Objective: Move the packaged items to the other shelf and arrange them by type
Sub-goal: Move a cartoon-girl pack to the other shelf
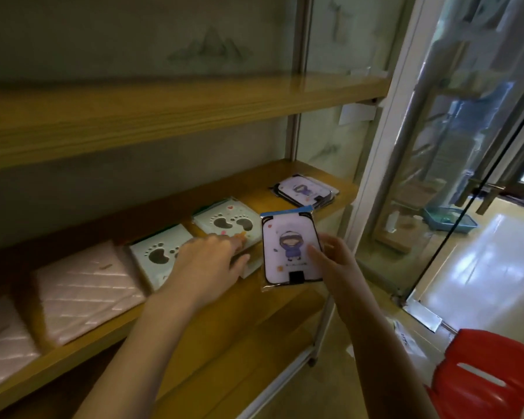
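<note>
My right hand (333,261) holds a packaged card (289,246) with a cartoon figure in purple, upright in front of the shelf edge, thumb across its face. My left hand (212,261) reaches onto the middle wooden shelf (176,300), fingers stretched over the footprint-pattern packages; one white footprint package (156,252) lies under my wrist, another (224,223) just beyond my fingertips. A stack of matching cartoon-figure packages (304,192) lies at the shelf's right end. Pink quilted packages (85,282) lie at the left.
An upper wooden shelf (164,116) runs above, bare where I can see it. A glass door with a white frame (375,176) stands to the right. A red plastic stool (490,376) sits at the lower right on the glossy floor.
</note>
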### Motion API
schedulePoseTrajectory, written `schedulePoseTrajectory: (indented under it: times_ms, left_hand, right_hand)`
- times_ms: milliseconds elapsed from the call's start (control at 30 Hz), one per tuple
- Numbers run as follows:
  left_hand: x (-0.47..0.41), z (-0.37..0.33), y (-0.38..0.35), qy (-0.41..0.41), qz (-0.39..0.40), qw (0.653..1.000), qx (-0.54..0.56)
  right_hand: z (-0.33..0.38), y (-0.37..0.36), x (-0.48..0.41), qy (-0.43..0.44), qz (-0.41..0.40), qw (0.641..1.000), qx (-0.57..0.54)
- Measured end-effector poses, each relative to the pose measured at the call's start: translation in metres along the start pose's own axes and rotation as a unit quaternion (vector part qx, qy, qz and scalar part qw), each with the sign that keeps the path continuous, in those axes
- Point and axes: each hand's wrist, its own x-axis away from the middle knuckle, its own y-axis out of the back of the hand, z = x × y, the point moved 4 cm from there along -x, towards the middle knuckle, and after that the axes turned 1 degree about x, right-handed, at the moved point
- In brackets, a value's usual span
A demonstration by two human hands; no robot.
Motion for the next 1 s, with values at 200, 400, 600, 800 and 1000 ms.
schedulePoseTrajectory:
  times_ms: [200,400,600,800,1000]
  left_hand:
    - [-0.053,-0.030,-0.024,0.079,-0.009,0.997,-0.022]
    - [-0.080,-0.038,-0.034,0.150,-0.044,0.987,-0.036]
    - [-0.094,-0.022,-0.039,0.208,-0.054,0.975,-0.057]
    - [-0.116,0.006,-0.041,0.238,-0.062,0.966,-0.077]
    - [-0.135,0.023,-0.050,0.259,-0.044,0.962,-0.082]
  right_hand:
    - [0.003,0.047,-0.085,0.012,0.053,0.994,0.098]
    - [0.000,0.054,-0.149,-0.009,0.115,0.986,0.121]
    - [0.008,0.029,-0.191,0.023,0.151,0.970,0.187]
    - [0.014,-0.003,-0.224,0.077,0.168,0.940,0.288]
    - [0.012,-0.020,-0.235,0.079,0.226,0.894,0.378]
